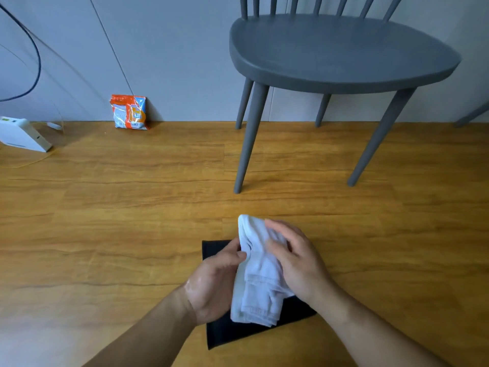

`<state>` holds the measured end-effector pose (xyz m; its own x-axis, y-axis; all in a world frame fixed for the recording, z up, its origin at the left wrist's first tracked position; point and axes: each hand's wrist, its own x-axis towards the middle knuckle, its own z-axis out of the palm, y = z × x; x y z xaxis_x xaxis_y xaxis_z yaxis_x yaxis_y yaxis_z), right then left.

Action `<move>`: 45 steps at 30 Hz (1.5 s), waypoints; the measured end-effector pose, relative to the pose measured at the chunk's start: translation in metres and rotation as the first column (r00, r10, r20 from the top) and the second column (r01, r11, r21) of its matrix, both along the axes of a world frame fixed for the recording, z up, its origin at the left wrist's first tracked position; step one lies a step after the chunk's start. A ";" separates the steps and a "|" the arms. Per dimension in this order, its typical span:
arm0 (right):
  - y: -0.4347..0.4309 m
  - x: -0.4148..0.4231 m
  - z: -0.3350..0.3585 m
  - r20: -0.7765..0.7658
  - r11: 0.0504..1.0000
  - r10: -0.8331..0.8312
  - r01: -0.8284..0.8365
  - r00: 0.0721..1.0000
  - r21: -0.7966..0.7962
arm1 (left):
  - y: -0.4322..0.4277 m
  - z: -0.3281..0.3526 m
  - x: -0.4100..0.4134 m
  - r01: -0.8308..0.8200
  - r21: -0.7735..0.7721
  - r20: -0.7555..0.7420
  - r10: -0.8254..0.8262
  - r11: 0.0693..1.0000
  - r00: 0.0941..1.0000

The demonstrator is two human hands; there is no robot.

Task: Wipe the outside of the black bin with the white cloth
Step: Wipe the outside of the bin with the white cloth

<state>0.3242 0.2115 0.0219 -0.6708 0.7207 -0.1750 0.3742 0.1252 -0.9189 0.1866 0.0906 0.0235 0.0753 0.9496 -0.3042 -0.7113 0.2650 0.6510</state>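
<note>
In the head view, two bare hands meet low in the middle of the frame, both on a crumpled white terry cloth (260,282); the left hand (211,282) grips the cloth's left edge, its thumb pressed onto the fabric and its other fingers hidden behind the folds; the right hand (299,258) lies over the cloth's upper right part, its fingers (275,226) curled down onto the fabric and clamped on it; the cloth stands bunched between the two hands, its hemmed lower end hanging loose. Directly beneath hands and cloth sits the black bin (232,332), a dark, straight-edged shape on the brown wood-grain floor (119,221); only its near part and a far left corner show, the rest being covered by the hands and cloth; whether the cloth touches the bin cannot be told. Farther back on the right stands a grey wooden chair with a spindle back (330,54), its legs on the floor; an orange and blue plastic packet (129,112) leans against the pale grey wall (172,49); at the left edge lies a flat white box-shaped device (21,135), with a dark cable (34,75) looping across the wall above it.
</note>
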 end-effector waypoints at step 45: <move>0.019 0.020 0.039 0.028 0.617 -0.063 0.061 0.998 -0.785 | -0.012 0.003 0.002 -0.074 -0.122 -0.129 0.058 0.990 0.990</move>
<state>0.3439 0.2300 0.0611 -0.6313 0.3490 -0.6926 0.3513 -0.6675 -0.6566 0.1886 0.0787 0.0262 -0.0325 0.9047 -0.4248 -0.6452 0.3056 0.7002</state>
